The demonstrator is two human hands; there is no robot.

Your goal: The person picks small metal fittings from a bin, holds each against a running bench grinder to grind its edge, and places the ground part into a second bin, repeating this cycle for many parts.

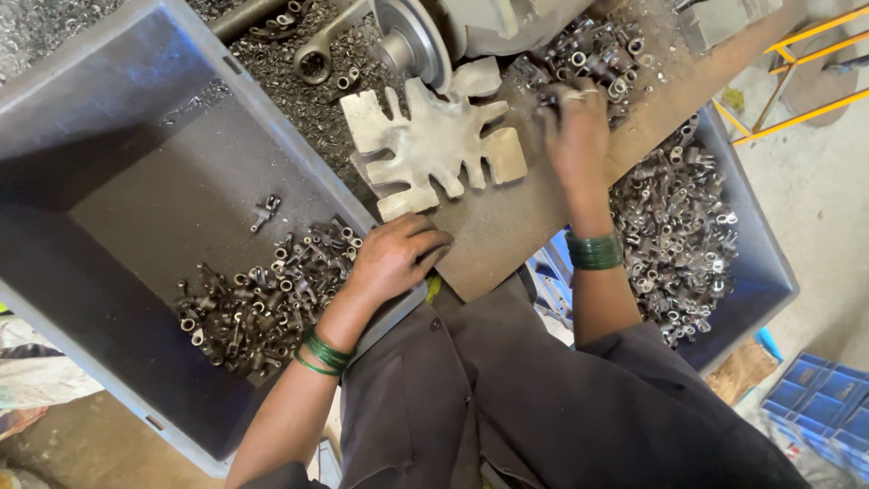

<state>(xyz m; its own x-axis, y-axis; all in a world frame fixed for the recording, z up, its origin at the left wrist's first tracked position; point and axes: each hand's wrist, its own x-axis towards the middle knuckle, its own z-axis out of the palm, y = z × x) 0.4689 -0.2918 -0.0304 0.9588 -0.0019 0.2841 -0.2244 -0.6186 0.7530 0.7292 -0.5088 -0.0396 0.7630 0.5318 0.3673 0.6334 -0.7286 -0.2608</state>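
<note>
Here the left hand (394, 258) rests at the near edge of the table (507, 226), its fingers curled loosely over the rim of the large grey bin (109, 136); its grip is narrow and closes on nothing visible. Just beside it, inside the bin's near right corner, lies a heap of small dark metal fittings (262, 299), with one stray fitting (265, 213) apart toward the bin's middle. The right hand (575, 136) reaches to the far part of the table, fingertips in a pile of metal fittings (597, 54); whether its grip holds one cannot be told. Both wrists carry green bangles (595, 251). Between the hands, on the table, lies a flat, pale metal plate with finger-like slots (434, 145). Beyond it stands a machine spindle (412, 41), with a ring spanner (326, 50) beside it among metal chips. At the table's right edge a second grey bin (760, 263) holds brighter fittings (679, 235).
</note>
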